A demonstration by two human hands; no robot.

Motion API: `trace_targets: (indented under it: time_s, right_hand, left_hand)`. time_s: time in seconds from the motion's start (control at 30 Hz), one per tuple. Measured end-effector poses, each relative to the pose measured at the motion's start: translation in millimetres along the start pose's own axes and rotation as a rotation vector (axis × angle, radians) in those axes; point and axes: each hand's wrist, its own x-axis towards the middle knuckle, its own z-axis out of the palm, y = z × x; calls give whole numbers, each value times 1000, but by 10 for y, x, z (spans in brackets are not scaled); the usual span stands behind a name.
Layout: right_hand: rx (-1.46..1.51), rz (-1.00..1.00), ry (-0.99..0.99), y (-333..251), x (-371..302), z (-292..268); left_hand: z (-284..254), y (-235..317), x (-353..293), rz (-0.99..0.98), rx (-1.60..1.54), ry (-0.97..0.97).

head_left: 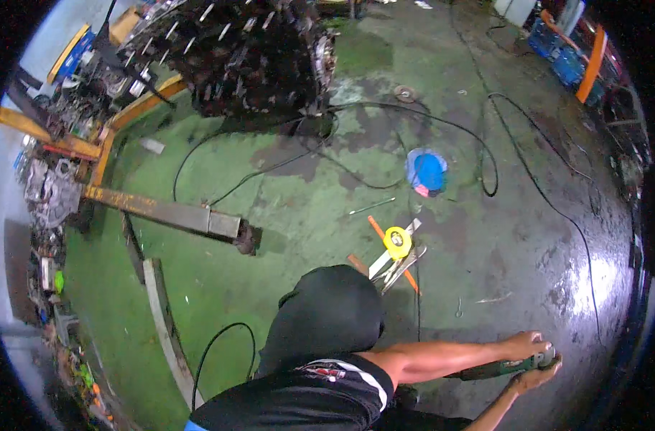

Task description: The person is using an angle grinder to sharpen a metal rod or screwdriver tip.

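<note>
On the right, low over the floor, I hold a green power tool [511,366] that looks like an angle grinder. My left hand [523,346] closes over the top of its head end. My right hand [539,375] grips the same end from below, its fingers curled round it. The tool's rear end runs back beneath my left forearm and is partly hidden. To the left of the hands, a yellow tape measure [397,243] rests on a flat metal strip [380,263], among orange strips [375,228] and some metal hand tools [406,269].
A large dark engine block [256,61] stands at the far left, near a yellow stand leg [162,210]. Black cables [442,121] snake over the green floor. A blue cloth item [429,172], a thin rod [373,205] and a round disc [406,93] lie farther off.
</note>
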Motion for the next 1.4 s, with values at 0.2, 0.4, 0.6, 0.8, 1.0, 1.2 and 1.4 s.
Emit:
trace_targets:
  time_s: [0.2,0.4,0.6,0.8,1.0,1.2,1.4]
  right_hand:
    - [308,120,82,25,6,74]
    - [92,-131,117,-31,-84,19]
    - [61,-163,169,116,-100,-57]
    - [225,41,-1,-288,-178,10]
    - [149,30,-24,-530,-102,-1]
    - [473,259,-90,-427,-183,-112]
    - [346,271,-111,-436,-326,-8]
  left_hand:
    - [4,-44,-13,-21,65,-46]
    - [25,14,-114,-69,33,-50]
    - [175,-245,62,-13,-93,-159]
    - [0,-230,-36,77,-66,-111]
    - [-42,258,-22,-61,-66,-168]
    - [11,117,-46,-171,-122,-121]
    - [-111,-69,-60,-201,-298,-68]
